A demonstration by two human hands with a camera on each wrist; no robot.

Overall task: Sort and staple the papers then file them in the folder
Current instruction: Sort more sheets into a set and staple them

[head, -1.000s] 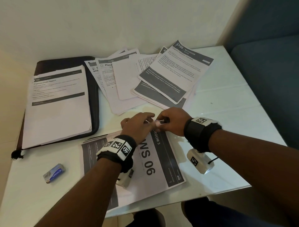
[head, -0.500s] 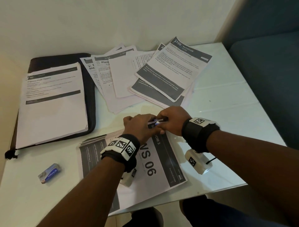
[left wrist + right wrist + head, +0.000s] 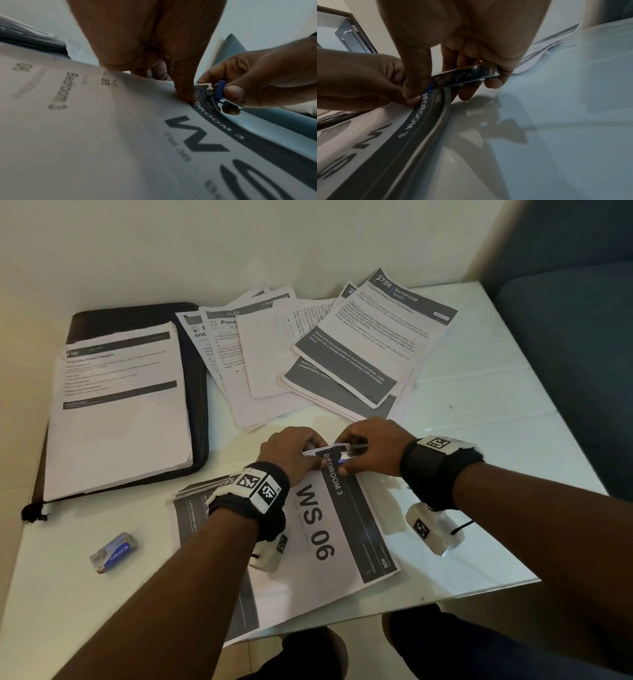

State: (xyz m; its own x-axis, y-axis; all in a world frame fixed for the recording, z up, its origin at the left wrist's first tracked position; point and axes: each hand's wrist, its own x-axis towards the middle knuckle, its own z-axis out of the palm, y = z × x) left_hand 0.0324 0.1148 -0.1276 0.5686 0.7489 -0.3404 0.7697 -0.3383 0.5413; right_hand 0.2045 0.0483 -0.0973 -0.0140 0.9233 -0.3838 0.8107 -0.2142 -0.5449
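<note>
A set of sheets headed "WS 06" (image 3: 318, 529) lies on the white table (image 3: 479, 412) in front of me. My left hand (image 3: 301, 451) pinches its far top corner, thumb on top, and lifts it slightly off the table. My right hand (image 3: 359, 457) grips a small metal stapler with a blue tip (image 3: 352, 449), its mouth over that corner. The stapler (image 3: 217, 93) shows beside my left thumb (image 3: 185, 89), and its chrome top (image 3: 464, 77) runs across the sheets (image 3: 419, 128). A black folder (image 3: 137, 313) at the back left carries a paper stack (image 3: 120, 412).
Loose printed sheets (image 3: 342, 347) fan out across the back of the table. A small blue staple box (image 3: 113, 553) lies at the front left. A wall stands behind, and a blue sofa (image 3: 565, 337) stands to the right. The WS 06 sheets overhang the near table edge.
Both hands stay at the top corner of the WS 06 sheets. The stapler has shifted a little further over that corner, and the corner has lifted slightly.
</note>
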